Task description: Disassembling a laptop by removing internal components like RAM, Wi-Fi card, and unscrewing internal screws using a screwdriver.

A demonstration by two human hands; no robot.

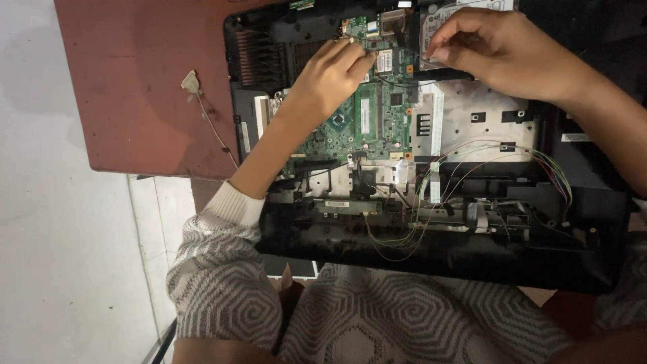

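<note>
Overhead, left hand point(330, 74) pinches at the green board point(360, 121); right hand point(495, 50) fingers curl on the drive point(431, 27).

A small white rectangular label point(384, 61) sits on the green board just beside the fingertips of the left hand point(330, 74). Under the right hand point(502, 47), a pale label point(431, 30) covers the top of the silver drive; part of it is hidden by the fingers. Another white sticker point(576, 137) lies on the black casing below the right wrist. A narrow white strip label point(337, 203) is near the left forearm.
</note>
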